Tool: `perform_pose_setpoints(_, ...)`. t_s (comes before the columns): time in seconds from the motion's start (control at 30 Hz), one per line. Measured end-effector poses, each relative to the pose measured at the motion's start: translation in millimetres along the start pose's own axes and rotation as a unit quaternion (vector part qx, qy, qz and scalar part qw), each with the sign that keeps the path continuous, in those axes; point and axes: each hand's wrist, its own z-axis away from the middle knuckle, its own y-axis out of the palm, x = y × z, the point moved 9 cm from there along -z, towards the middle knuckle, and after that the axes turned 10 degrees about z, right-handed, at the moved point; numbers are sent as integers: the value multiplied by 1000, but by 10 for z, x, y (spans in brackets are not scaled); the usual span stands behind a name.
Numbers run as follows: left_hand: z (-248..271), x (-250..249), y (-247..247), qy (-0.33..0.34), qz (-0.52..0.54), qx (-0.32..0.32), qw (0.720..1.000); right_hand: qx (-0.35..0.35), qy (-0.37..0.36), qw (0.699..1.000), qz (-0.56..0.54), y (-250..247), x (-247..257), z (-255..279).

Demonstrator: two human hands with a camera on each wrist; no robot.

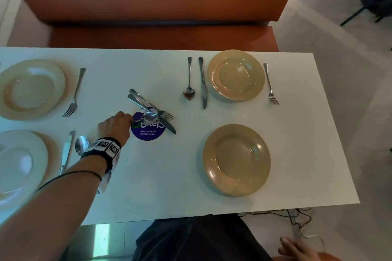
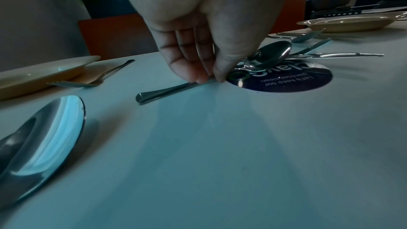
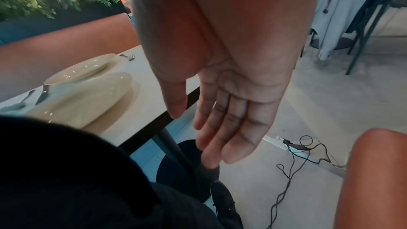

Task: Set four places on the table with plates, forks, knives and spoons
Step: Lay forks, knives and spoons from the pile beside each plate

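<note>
My left hand [image 1: 129,119] [image 2: 211,77] pinches the handle of a spoon [image 1: 149,117] [image 2: 270,53] between thumb and fingertips; the handle's end lies on the table. The spoon's bowl rests on a loose pile of knives and a fork [image 1: 148,104] over a round blue sticker [image 1: 148,133]. Four plates stand on the white table [image 1: 169,176]: far left [image 1: 31,89], near left [image 1: 19,165], far right [image 1: 236,75], near right [image 1: 236,160]. My right hand [image 1: 297,249] [image 3: 220,137] hangs open and empty below the table's near edge.
A fork [image 1: 73,95] lies by the far left plate. A knife [image 1: 66,152] and spoon [image 1: 81,144] lie by the near left plate. A spoon [image 1: 188,82], knife [image 1: 203,82] and fork [image 1: 270,85] flank the far right plate. An orange bench [image 1: 161,6] runs behind the table; cables [image 1: 297,216] lie on the floor.
</note>
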Motion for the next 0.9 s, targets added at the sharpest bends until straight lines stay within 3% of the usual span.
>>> perform_pose_setpoints(0.27,73,10,137,22,6,75,997,20,-21,1000,-4,215,121,297)
perform_pose_setpoints(0.43,356,-148,86,9,138,99,985,24,-101,995,-9,80,645,460)
perform_pose_setpoints(0.6,809,-701,44,15,372,119,921,19,-201,979,-19,-74,1449,639)
perform_pose_setpoints(0.7,1015,-1143,131,26,490,166,855,44,-258,965,-21,0,1957,738)
perform_pose_setpoints(0.77,1163,-1468,200,24,540,196,818,68,-287,955,-20,87,2218,791)
perform_pose_setpoints(0.9,1381,-2088,390,38,574,232,785,117,-311,942,-36,274,2477,798)
